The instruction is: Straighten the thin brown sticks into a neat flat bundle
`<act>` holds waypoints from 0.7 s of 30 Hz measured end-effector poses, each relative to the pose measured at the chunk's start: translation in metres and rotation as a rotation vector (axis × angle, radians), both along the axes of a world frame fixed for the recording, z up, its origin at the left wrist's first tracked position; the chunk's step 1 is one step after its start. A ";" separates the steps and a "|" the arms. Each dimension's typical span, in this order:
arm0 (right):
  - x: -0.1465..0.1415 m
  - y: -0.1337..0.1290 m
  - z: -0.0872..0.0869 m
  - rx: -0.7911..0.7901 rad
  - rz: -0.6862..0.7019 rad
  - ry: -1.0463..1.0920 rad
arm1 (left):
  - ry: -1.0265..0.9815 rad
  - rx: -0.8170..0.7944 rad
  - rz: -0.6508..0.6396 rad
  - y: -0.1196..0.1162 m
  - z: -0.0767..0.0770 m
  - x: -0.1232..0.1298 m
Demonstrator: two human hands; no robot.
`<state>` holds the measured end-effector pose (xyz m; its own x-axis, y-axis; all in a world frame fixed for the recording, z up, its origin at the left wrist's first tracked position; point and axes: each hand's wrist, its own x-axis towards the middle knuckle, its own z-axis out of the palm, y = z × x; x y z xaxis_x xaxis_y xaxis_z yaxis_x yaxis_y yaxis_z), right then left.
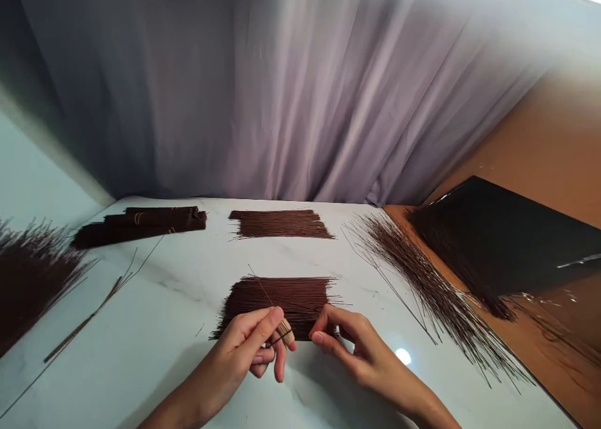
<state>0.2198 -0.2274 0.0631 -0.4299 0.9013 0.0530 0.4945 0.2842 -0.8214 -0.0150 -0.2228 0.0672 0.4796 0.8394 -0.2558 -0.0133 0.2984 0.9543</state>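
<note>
My left hand point(256, 347) is closed on a small tan, ribbed piece point(285, 332), and a thin dark stick point(260, 286) slants up from the same fingers. A dark strand crosses the tan piece. To the right, my right hand point(350, 341) has thumb and forefinger pinched together; whatever may be between them is too small to make out. Both hands are above the near edge of a flat layer of thin dark brown sticks point(282, 294) laid side by side on the white table point(188, 291), and they partly hide it.
Behind lies another layer of sticks point(282, 223). Tied dark bundles point(154, 219) rest at back left, near loose sticks point(89, 316) and a large dark pile point(32, 285). A long stick pile point(422, 279) lies right, beside a black sheet point(516, 235). A grey curtain point(282, 91) hangs behind.
</note>
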 end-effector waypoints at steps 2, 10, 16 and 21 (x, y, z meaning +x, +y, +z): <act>0.002 -0.002 -0.003 -0.006 0.005 0.000 | 0.017 -0.003 0.019 -0.001 0.000 0.001; 0.003 0.033 0.020 0.158 0.104 -0.098 | 0.178 0.066 -0.103 -0.006 0.004 0.006; -0.011 0.009 0.048 0.428 0.116 -0.095 | 0.239 0.211 0.026 0.000 0.001 0.005; -0.006 -0.026 0.001 0.261 0.006 -0.036 | 0.100 0.135 0.074 0.002 -0.005 0.003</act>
<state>0.2141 -0.2535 0.0643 -0.4408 0.8567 0.2678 0.5198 0.4869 -0.7019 -0.0122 -0.2208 0.0618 0.3930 0.9015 -0.1815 0.0669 0.1688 0.9834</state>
